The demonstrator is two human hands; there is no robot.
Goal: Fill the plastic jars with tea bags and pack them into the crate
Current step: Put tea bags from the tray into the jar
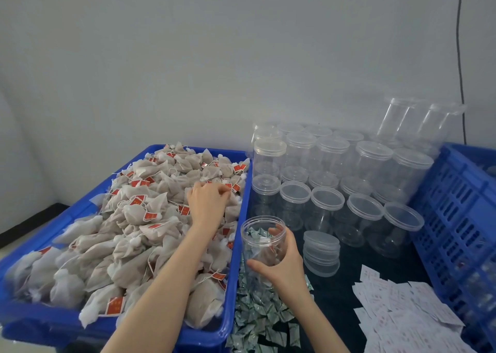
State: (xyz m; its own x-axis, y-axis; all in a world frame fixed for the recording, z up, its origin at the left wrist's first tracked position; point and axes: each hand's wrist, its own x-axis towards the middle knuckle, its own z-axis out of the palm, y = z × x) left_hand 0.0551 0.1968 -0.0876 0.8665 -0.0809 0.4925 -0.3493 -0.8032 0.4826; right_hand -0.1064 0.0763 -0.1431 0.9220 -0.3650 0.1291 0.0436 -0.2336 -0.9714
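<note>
Nearest, the right hand (281, 268) grips an upright open jar (264, 241) beside the blue tray (243, 218). Farther left, the left hand (208, 201) curls on heaped tea bags (128, 218), grasp unclear. Beyond: lidded jars (335, 170); crate (456, 205) right.

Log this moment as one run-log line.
left hand: picking in blue tray of tea bags | right hand: holding open clear plastic jar
</note>
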